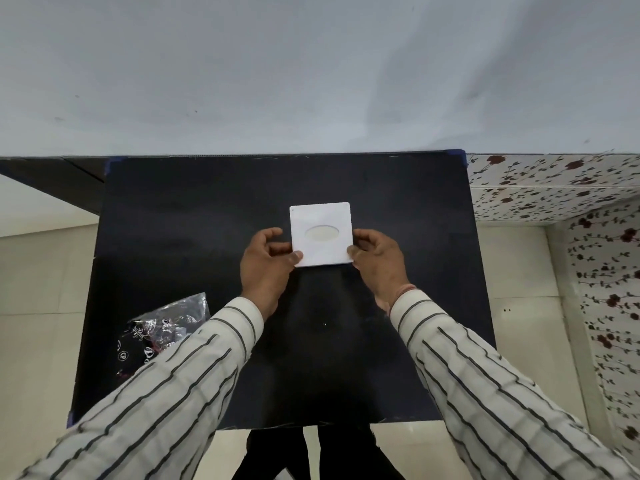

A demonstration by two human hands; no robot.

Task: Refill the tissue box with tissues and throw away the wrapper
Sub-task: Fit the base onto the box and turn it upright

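A square white tissue box (321, 216) with an oval opening in its top stands near the middle of the black table (207, 209). Something pale shows inside the oval. My left hand (266, 268) grips the box's near left corner, thumb on the top face. My right hand (379, 263) holds the near right corner, fingers against the side. A crumpled clear plastic wrapper (162, 332) with dark print lies on the table at the near left, partly hidden behind my left sleeve.
A pale wall rises right behind the table's far edge. White tiles with a red flower pattern (554, 188) run along the right side. Light floor tiles show to the left, right and front of the table. Dark trouser legs show below its near edge.
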